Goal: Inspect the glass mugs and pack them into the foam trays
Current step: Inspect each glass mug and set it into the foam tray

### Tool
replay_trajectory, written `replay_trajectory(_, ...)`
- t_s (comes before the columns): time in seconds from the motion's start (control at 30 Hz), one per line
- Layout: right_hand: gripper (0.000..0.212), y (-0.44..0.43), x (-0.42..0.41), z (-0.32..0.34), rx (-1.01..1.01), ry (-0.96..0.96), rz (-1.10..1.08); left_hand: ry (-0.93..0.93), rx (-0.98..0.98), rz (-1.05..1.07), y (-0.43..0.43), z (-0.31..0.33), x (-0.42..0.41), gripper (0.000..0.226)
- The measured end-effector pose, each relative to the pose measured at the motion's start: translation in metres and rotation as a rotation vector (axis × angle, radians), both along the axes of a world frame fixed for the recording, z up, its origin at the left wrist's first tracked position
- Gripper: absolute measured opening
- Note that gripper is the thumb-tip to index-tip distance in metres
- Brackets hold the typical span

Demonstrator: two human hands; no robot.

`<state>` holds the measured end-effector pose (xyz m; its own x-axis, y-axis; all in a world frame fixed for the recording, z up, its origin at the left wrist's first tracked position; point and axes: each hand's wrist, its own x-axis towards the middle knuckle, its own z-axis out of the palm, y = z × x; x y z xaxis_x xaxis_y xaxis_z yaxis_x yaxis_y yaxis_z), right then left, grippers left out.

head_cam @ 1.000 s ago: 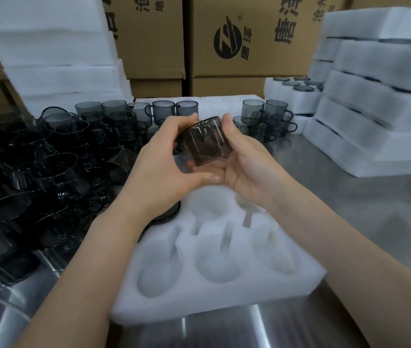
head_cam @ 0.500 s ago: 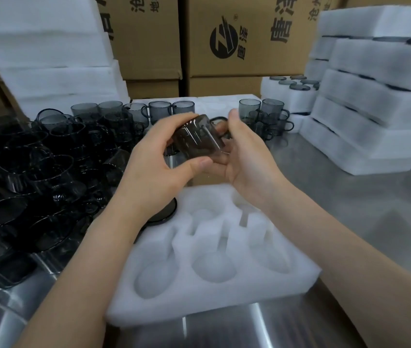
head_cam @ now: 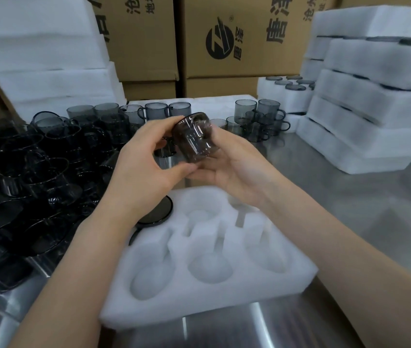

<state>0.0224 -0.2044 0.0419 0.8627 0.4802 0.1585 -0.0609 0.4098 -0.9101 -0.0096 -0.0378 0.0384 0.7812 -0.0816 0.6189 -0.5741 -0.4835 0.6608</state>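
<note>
Both hands are up over the middle of the desk (head_cam: 350,222) with one smoky glass mug (head_cam: 194,139) between them, clear of the surface and above the far edge of the foam tray (head_cam: 149,312). The left hand (head_cam: 144,167) wraps it, index finger over the top and thumb tucked under. The right hand (head_cam: 237,172) cradles it from the other side, fingers curled behind the glass. The mug is tipped over, its handle turned up toward the camera. The tray sits at the near edge, round pockets facing up. Loose mugs (head_cam: 36,159) crowd the left side, and standing mugs (head_cam: 262,116) line the far edge. Stacked foam trays (head_cam: 375,109) fill the far right corner, with cardboard boxes (head_cam: 224,46) behind.
</note>
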Motion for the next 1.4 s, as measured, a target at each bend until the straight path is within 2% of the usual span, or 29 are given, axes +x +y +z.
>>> replay_trajectory(0.1, 0.023, 0.001, -0.001, -0.003, -0.033, -0.142, -0.067, 0.041, -0.016, -0.024, -0.003, 0.001, -0.002, 0.082)
replay_trajectory(0.23, 0.025, 0.004, -0.001, -0.006, -0.093, -0.251, -0.176, -0.046, -0.032, -0.003, -0.003, 0.002, -0.002, 0.067)
replay_trajectory(0.5, 0.030, 0.004, 0.000, 0.000, 0.028, -0.066, -0.157, -0.085, -0.098, -0.071, -0.005, 0.000, -0.003, 0.065)
replay_trajectory(0.7, 0.033, 0.002, 0.002, 0.001, 0.014, 0.064, -0.156, -0.080, -0.181, -0.140, -0.006, 0.000, -0.003, 0.064)
replay_trajectory(0.9, 0.052, 0.001, -0.002, 0.002, 0.038, -0.035, -0.067, -0.134, -0.211, 0.051, -0.003, 0.004, -0.004, 0.054)
replay_trajectory(1.0, 0.030, 0.002, -0.006, 0.001, 0.000, -0.152, -0.080, -0.116, -0.213, 0.092, -0.002, 0.003, -0.004, 0.050)
replay_trajectory(1.13, 0.036, 0.001, -0.007, 0.003, -0.054, -0.123, -0.110, -0.087, -0.264, 0.078, -0.001, 0.003, -0.004, 0.043)
replay_trajectory(1.27, 0.027, 0.000, -0.004, 0.003, -0.068, -0.090, -0.107, -0.073, -0.313, 0.053, 0.000, 0.003, -0.004, 0.038)
replay_trajectory(1.4, 0.027, -0.001, -0.002, 0.006, -0.070, -0.047, -0.162, -0.058, -0.292, -0.008, -0.001, 0.003, -0.003, 0.039)
